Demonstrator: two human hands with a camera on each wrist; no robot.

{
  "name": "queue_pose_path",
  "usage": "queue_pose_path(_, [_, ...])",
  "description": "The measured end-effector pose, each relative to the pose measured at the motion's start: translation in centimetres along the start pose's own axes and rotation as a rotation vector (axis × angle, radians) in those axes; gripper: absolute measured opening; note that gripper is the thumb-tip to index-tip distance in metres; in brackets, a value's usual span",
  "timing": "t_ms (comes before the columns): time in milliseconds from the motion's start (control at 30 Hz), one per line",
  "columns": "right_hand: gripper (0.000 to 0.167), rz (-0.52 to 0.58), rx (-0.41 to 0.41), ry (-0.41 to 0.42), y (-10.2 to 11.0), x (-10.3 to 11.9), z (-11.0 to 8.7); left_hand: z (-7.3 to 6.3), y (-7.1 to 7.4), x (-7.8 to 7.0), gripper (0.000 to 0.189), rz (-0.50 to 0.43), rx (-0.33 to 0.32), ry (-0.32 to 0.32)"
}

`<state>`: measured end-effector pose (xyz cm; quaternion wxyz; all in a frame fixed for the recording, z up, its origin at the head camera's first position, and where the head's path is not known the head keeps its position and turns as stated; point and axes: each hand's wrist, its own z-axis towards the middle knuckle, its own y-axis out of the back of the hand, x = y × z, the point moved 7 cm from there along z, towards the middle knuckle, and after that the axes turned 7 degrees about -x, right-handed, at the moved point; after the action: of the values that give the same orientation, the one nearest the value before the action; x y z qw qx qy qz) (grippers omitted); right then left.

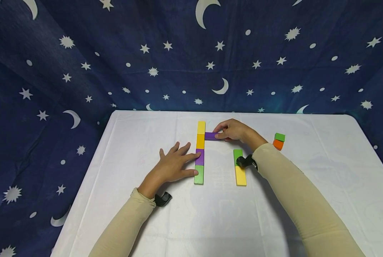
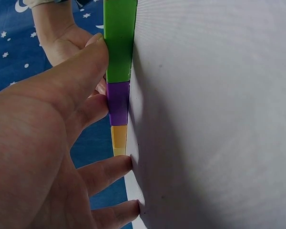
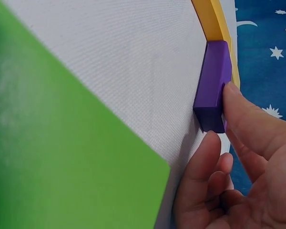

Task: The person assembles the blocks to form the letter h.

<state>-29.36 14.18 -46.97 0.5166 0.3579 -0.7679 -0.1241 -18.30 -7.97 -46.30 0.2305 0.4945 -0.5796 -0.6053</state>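
Observation:
A column of blocks runs up the table: a light green block (image 1: 199, 179) nearest, then a purple block (image 1: 199, 161), an orange-yellow block (image 1: 200, 141) and a yellow block (image 1: 201, 127). With fingers spread, my left hand (image 1: 172, 166) rests against its left side, thumb on the green block and index finger on the purple one. My right hand (image 1: 233, 130) pinches another purple block (image 1: 211, 136) between thumb and fingers. That block lies crosswise, its left end against the column's right side near the top; in the right wrist view, its end meets the orange-yellow block (image 3: 212, 21).
Right of the column, under my right wrist, a green block (image 1: 238, 153) and a yellow block (image 1: 240, 176) lie end to end. Farther right sit a small green block (image 1: 279, 137) and an orange block (image 1: 278, 144). A starry dark blue cloth (image 1: 178, 82) hangs behind the white table (image 1: 114, 153).

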Motion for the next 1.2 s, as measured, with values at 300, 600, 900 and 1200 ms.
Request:
queue_pose_path(300, [0.027,0.003,0.006,-0.006,0.0,-0.1,0.1,0.0,0.0,0.0,0.07,0.0,0.004,-0.001])
queue_pose_path(600, [0.037,0.143,0.046,0.038,1.0,-0.4,-0.6,0.0,0.0,0.1,0.069,0.002,0.0,0.003])
queue_pose_path(900, [0.05,0.113,-0.114,0.085,6.7,-1.0,-3.7,-0.1,0.0,0.0,0.069,-0.005,-0.012,-0.01])
queue_pose_path(1200, [0.041,-0.268,-0.24,0.235,10.4,-2.9,-6.9,-0.2,0.1,-0.1,0.069,0.0,-0.01,-0.016])
